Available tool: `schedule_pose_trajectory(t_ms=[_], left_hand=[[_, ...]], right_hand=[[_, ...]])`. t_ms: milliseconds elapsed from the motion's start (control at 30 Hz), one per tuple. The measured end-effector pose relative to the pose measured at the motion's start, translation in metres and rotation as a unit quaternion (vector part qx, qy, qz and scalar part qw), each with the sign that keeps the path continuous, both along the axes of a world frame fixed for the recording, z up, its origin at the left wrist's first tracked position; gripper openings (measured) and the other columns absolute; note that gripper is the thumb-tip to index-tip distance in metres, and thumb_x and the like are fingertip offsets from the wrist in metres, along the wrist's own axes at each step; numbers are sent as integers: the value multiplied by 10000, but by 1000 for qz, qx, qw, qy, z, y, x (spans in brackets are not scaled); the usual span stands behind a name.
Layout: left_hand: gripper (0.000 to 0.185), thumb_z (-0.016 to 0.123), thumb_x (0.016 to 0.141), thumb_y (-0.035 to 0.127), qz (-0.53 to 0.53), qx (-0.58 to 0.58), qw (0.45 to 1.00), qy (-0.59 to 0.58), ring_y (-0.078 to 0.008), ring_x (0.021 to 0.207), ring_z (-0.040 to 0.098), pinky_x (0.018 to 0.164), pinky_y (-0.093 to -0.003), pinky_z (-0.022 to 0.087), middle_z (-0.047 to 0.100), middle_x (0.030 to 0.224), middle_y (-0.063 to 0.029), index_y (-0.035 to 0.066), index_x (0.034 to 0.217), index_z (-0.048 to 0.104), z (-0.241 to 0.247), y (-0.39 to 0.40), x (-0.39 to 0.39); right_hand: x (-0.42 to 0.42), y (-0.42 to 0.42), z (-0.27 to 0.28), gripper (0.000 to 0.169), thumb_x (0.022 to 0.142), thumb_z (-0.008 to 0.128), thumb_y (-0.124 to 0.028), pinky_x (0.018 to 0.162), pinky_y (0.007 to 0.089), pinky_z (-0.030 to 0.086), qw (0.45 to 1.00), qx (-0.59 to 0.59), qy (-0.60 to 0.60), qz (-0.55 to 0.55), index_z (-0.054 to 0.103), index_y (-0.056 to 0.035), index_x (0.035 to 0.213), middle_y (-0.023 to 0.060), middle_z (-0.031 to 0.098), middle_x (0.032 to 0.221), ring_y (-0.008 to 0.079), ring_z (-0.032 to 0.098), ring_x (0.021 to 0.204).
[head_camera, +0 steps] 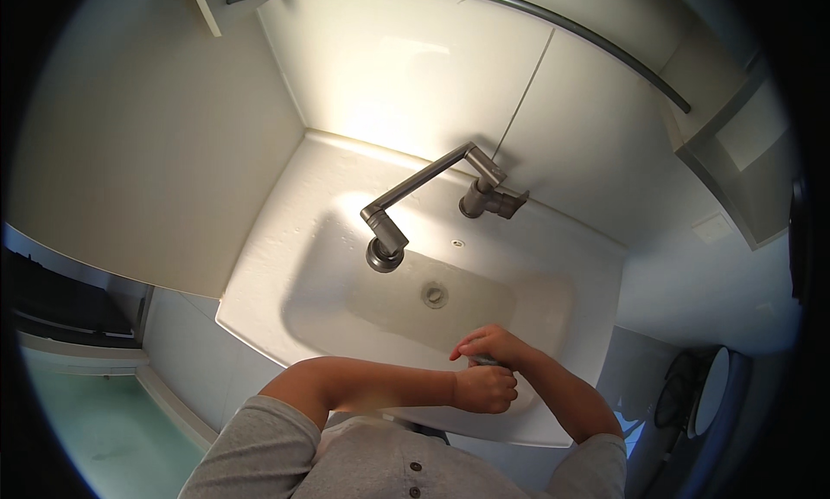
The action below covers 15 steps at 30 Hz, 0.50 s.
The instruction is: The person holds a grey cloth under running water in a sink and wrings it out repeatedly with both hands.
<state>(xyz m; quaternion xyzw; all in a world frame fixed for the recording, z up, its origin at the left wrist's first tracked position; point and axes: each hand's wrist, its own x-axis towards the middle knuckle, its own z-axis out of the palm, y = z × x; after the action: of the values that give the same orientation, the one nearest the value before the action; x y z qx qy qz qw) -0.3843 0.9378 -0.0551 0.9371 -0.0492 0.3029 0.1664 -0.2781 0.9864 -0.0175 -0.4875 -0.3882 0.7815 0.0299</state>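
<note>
Over the near right part of a white washbasin, both of my hands are close together. My left hand, at the end of the forearm that comes from the left, is curled in a fist. My right hand reaches in from the right, just above it, with bent fingers. Between them shows a small greyish object, mostly hidden; I cannot tell what it is or which hand holds it. A jointed metal faucet stands behind the basin, its round spout head over the bowl. The drain lies beyond my hands.
A curved metal rail crosses the wall above. A pale panel borders the basin at left. Below it lies a tub of greenish water. A shelf unit juts out at right, with a round white-faced object lower down.
</note>
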Motion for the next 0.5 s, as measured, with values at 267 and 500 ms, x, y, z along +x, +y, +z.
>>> schedule_pose_trajectory(t_ms=[267,500], left_hand=[[90,584,549,178,19,77,989,127,-201,660,542,604,-330,452,541,628,-37,96,513,573,-32,-15,13],[80,546,654,104,42,-43,944,325,-236,754,570,685,-362,445,588,741,-78,52,641,606,-46,-13,22]], right_hand=[[-11,-2,-36,192,729,535,-149,574,279,453,958,184,-121,181,678,-50,812,85,607,625,139,558,569],[-21,-1,-58,186,691,492,-123,652,383,466,888,325,-186,267,653,-31,691,186,614,745,317,596,717]])
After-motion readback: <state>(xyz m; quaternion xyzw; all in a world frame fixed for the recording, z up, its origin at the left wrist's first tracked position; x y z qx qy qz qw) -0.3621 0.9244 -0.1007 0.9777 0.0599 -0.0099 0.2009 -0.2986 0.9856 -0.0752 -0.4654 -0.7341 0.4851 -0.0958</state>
